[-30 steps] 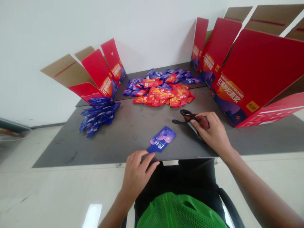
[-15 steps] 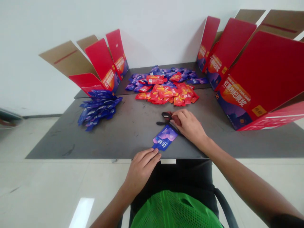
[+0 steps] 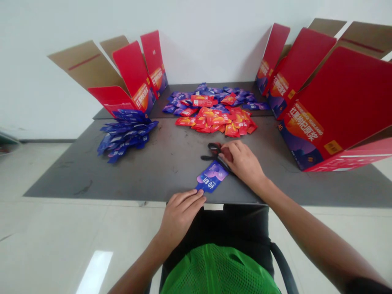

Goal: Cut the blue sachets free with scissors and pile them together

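**Right hand clenched on black scissors, left hand at a blue-purple sachet**

The right hand curls firmly around the scissors, with a black handle loop showing past the fingers. The sachet lies flat near the front edge of the worktop, just beside the scissors. The left hand is relaxed and open, its fingers straight, with the fingertips touching the sachet's lower end.

Beyond them, a heap of red sachets overlaps a spread of blue sachets. A separate bunch of blue sachets lies to the left, against a red cardboard carton. Larger open red cartons stand at the right.
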`<state>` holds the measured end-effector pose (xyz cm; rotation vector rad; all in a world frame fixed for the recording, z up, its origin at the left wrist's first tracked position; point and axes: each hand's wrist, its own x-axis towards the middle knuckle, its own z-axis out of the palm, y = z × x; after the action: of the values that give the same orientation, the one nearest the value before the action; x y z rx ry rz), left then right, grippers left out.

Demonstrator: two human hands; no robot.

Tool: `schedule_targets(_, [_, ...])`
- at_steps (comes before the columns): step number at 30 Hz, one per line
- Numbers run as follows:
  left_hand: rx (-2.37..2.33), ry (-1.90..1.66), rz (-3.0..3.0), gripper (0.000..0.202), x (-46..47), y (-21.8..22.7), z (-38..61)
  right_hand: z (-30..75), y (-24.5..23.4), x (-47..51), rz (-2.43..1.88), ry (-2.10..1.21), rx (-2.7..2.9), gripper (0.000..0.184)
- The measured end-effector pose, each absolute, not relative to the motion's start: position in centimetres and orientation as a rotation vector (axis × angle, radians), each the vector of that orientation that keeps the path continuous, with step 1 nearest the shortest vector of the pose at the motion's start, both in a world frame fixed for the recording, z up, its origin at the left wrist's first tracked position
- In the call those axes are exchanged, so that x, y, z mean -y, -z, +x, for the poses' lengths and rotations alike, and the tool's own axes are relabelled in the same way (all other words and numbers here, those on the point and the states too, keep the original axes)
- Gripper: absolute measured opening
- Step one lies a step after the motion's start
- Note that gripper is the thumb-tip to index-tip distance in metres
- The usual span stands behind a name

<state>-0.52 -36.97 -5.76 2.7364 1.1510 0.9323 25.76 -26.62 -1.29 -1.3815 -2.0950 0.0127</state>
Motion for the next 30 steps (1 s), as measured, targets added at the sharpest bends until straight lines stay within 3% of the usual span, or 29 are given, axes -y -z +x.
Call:
schedule_targets(4, [-1.156,-0.948,2.731,0.026,37.0,6.0,-0.4,23.3,-0.3,28.5,-1.249,-0.114,1.966,0.019])
schedule_targets(8, [-1.187,-0.95,2.714,0.023,37.2,5.8,-0.3,19.4,0.8,31.3,-1.15,-0.255,2.222,0.015])
schedule_targets(13, [-1.189,-1.0,2.675,0.024,37.3,5.4,-0.1,23.9,2.4,28.1,-1.331,-0.128,2.168,0.019])
schedule_targets(17, [-1.189,-1.015,2.638,0.022,37.2,5.3,0.0,27.2,0.9,25.9,-1.48,0.019,2.055,0.021])
schedule_targets(25, [-1.2,-0.938,2.594,0.017,37.1,4.9,0.0,18.7,1.4,31.2,-1.161,-0.218,2.247,0.014])
schedule_targets(30, [-1.177,-0.982,2.612,0.02,37.0,5.2,-0.1,24.4,2.7,27.5,-1.368,-0.063,2.142,0.02])
